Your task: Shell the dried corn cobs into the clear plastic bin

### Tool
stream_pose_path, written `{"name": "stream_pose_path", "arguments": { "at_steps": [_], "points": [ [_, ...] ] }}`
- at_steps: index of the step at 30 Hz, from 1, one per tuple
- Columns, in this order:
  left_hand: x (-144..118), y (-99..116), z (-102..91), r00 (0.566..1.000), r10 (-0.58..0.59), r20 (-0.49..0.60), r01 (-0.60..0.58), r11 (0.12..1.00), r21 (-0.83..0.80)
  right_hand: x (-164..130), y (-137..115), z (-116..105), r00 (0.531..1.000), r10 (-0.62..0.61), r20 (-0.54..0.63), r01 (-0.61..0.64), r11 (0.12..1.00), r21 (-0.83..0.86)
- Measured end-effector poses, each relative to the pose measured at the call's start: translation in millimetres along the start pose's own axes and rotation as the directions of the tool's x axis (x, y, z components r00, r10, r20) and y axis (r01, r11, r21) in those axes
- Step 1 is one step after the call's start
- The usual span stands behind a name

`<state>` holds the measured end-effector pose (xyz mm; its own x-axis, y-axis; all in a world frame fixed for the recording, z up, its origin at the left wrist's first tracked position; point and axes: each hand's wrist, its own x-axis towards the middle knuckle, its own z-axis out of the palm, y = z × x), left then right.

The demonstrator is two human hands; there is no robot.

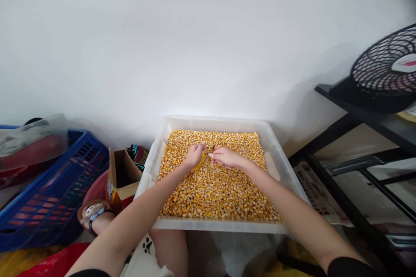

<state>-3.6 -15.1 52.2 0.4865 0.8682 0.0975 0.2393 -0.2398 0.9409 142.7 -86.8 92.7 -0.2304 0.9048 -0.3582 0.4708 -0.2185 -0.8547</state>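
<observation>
The corn kernels (221, 194) are mottled yellow, amber and cream, the tub (217, 225) cloudy white, the wall (208, 43) pale grey, the latticed basket (55, 210) blue, the fan (378, 69) black with a red-marked white hub (406, 65), and the cream cloth (143, 259) printed with a black paw (147, 246).

A person's left hand (194, 154) holds a corn cob (199, 163) close beside the right hand (226, 157), over loose kernels (221, 194) in a pale plastic bin (221, 225), between a blue basket (53, 212) and a black fan (377, 67).

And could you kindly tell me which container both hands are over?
The whitish plastic tub, holding corn kernels; the blue basket and cardboard box stand to its left.
</observation>
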Motion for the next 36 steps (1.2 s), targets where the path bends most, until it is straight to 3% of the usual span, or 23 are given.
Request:
{"name": "stream_pose_path", "arguments": {
  "at_steps": [15, 25, 36],
  "points": [
    [-3, 3, -0.3, 0.999, -0.038, 0.027, 0.037, 0.999, 0.023, -3, -4, 1, 0.998, 0.051, 0.022, -0.053, 0.994, 0.1],
    [-2, 2, -1.0, 0.998, -0.053, 0.023, 0.052, 0.998, 0.035, 1, 1, 3, 0.998, 0.056, 0.039, -0.057, 0.998, 0.036],
    [-5, 9, -2.8, 0.985, -0.127, 0.121, 0.144, 0.979, -0.148, -1, -2, 3, 0.999, 0.03, 0.012, -0.03, 1.0, -0.005]
  ]
}}
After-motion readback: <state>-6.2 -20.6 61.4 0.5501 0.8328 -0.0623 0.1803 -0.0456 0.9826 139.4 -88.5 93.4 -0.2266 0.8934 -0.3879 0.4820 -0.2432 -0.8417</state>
